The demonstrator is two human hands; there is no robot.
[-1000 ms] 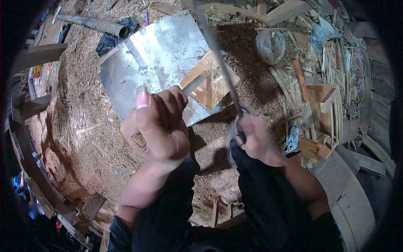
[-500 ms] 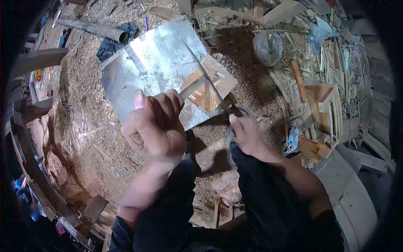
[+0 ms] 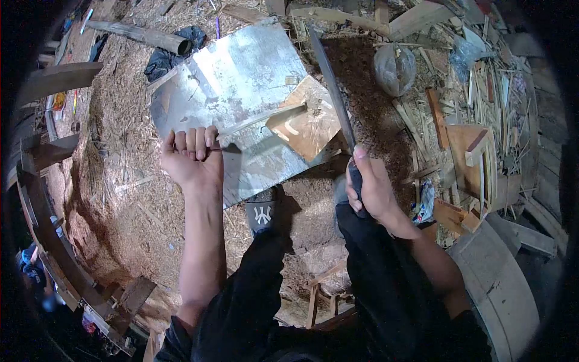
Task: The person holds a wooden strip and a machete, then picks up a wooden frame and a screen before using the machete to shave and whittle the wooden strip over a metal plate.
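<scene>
My right hand (image 3: pixel 375 190) is wrapped round the dark handle of a long, narrow-bladed knife (image 3: pixel 333 84). Its blade points up and away, past the right side of a brown wooden board (image 3: pixel 316 136). My left hand (image 3: pixel 194 158) has its fingers curled in, palm side up. A pale wooden strip (image 3: pixel 259 119) runs from beside these fingers to the board; the fingers appear closed on its near end, though the grip is partly hidden. Both board and strip's far end are over a worn, shiny metal sheet (image 3: pixel 241 60).
A dark sandal (image 3: pixel 260 217) with white letters is by the sheet's near edge. Wood shavings (image 3: pixel 132 163) cover the ground. A hollow tube (image 3: pixel 145 37), a clear plastic bag (image 3: pixel 395 69) and wood offcuts (image 3: pixel 464 157) lie around. A curved timber frame (image 3: pixel 42 223) stands at left.
My left hand has moved left and rolled over, showing its curled fingertips. The knife has swung from across the strip to the right of the board, its blade tip going up and right.
</scene>
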